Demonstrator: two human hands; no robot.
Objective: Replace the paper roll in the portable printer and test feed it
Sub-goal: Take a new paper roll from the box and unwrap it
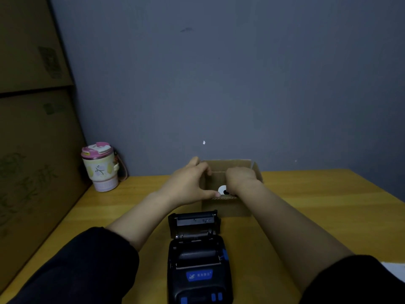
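Note:
A black portable printer (198, 260) with blue buttons lies on the yellow table, its lid swung open away from me and its paper bay bare. Behind it stands a small open cardboard box (228, 207). A white paper roll (222, 189) shows inside the box. My left hand (188, 183) grips the box's left wall, thumb on the near rim. My right hand (241, 177) reaches down into the box right beside the roll; its fingers are hidden, so I cannot tell if it holds the roll.
A pink-lidded tumbler (100, 167) stands at the back left by the wall. Large cardboard cartons (32, 139) line the left side. A white sheet (394, 270) lies at the right edge. The yellow table (317, 205) meets a grey wall.

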